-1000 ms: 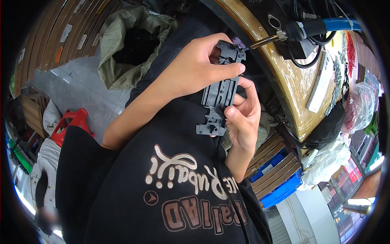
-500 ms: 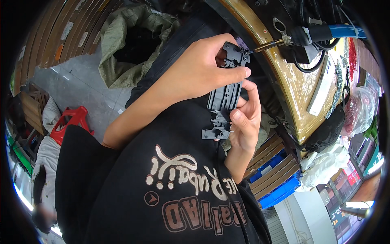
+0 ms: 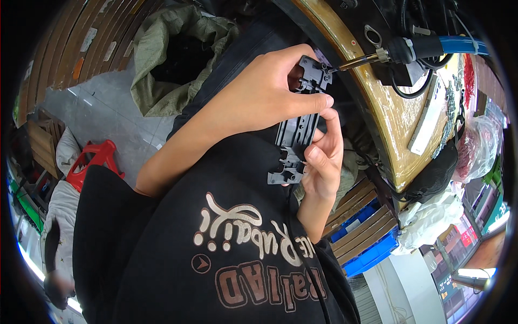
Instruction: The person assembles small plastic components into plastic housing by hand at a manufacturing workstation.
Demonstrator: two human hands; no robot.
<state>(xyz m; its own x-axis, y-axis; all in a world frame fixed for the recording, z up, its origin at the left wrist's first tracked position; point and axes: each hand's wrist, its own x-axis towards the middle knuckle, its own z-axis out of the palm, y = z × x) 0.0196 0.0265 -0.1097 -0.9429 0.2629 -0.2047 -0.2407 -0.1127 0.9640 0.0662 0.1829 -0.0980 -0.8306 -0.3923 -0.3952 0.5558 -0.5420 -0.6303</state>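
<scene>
Together, both hands pinched one black plastic bracket — left hand gripping its top, right hand its lower half. At two o'clock, a soldering iron touched the bracket's top above the wooden tabletop.

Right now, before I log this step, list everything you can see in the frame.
black plastic part: one, long and ribbed, held in both hands over the lap
soldering iron: one, black handle, blue cord, metal tip at the part's top end
workbench: one, worn wooden top, curving down the right
green sack: one, open, on the floor upper left
red stool: one, on the floor at left
blue crates: stacked under the bench, lower right
white plastic bag: one, beside the crates
black shirt: one, printed, lower centre
left hand: grip closed on the part's upper end
right hand: grip closed on the part's lower half
</scene>
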